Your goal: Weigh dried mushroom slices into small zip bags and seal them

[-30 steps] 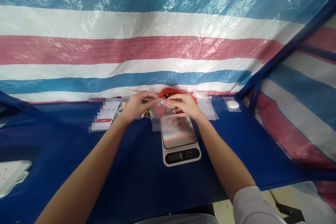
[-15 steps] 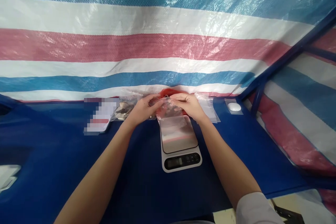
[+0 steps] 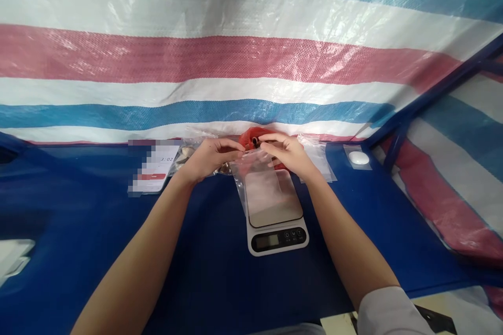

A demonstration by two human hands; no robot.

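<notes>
Clear bag between two hands, above the scale's far end.
We list, left to right, on the table (image 3: 208, 256): phone (image 3: 159, 167), partly blurred; filled bags (image 3: 186, 152); left hand (image 3: 214, 157), fingers pinched on the upper edge of the clear bag (image 3: 255, 165); red bag (image 3: 265, 132), behind; scale (image 3: 277, 204), the clear bag overlapping its far end, contact unclear; right hand (image 3: 288, 153), fingertips at the clear bag's other upper corner, whether gripping we cannot tell; flat bags (image 3: 320, 159); white oval piece (image 3: 358, 158). For good handling, we judge: light pinch at both corners, the film's layers felt apart, the loose end kept off the plate.
</notes>
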